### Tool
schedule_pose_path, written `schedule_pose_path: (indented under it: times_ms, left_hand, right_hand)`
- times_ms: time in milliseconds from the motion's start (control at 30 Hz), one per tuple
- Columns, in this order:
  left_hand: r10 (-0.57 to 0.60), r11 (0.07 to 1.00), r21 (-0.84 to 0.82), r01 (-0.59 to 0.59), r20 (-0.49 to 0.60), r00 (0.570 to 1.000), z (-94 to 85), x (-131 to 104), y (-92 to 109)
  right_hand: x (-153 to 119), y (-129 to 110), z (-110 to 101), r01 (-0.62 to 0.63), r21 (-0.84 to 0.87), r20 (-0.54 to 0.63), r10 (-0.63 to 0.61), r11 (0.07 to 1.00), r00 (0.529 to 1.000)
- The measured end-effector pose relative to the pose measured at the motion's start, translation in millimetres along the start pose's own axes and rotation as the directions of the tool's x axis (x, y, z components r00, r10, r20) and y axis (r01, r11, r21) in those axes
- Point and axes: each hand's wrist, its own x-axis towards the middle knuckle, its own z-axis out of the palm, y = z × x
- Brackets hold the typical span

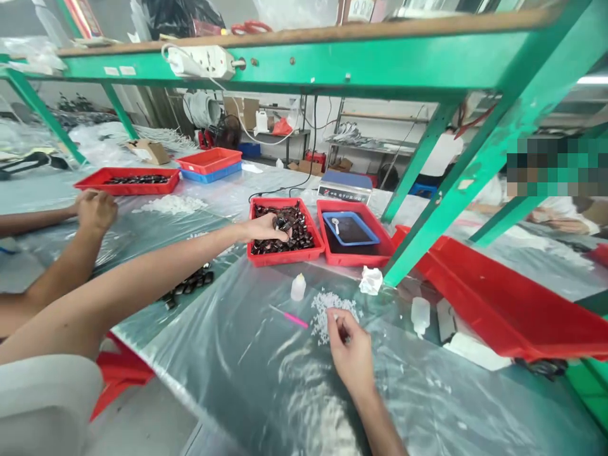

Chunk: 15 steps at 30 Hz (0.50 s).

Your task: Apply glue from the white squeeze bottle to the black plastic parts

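My left hand (266,229) reaches into a red tray (285,258) heaped with small shiny black parts (301,235). Its fingers curl round a few of those black parts. Over the near side of the table my right hand (350,348) is closed, thumb and fingertips together; anything between them is too small to make out. Just beyond its fingertips lies a loose pile of tiny whitish translucent pieces (325,304). A thin tool with a pink handle (297,320) rests left of the pile, and a small white bottle (298,288) stands behind it.
Green posts (427,209) hold a shelf overhead. A red tray with a blue tray (351,229) inside stands beside a digital scale (345,187). A tilted red tray (513,297) is at right. A co-worker's hands (96,209) are at left, near more black parts (190,285).
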Motion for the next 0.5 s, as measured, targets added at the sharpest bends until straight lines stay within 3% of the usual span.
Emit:
schedule_pose_path:
  times_ms: [133, 233, 367, 500]
  left_hand:
    - [-0.110, 0.990, -0.075, 0.117, 0.086, 0.990, 24.4, -54, -4]
    - [-0.193, 0.976, -0.080, 0.204, 0.126, 0.973, 52.0, -76, -15]
    - [-0.286, 0.955, 0.121, 0.271, 0.136, 0.949, 80.1, -79, -27]
    - [-0.319, 0.895, 0.356, 0.267, 0.096, 0.943, 85.3, -72, -28]
  right_hand:
    - [1, 1, 3, 0.023, -0.023, 0.020, -0.022, 0.999, 1.000]
    - [1, 3, 4, 0.044, -0.033, 0.034, -0.043, 0.998, 0.998]
    - [1, 4, 7, 0.063, -0.071, 0.066, -0.059, 0.995, 0.996]
    - [1, 5, 10, 0.100, -0.149, 0.134, -0.080, 0.984, 0.988]
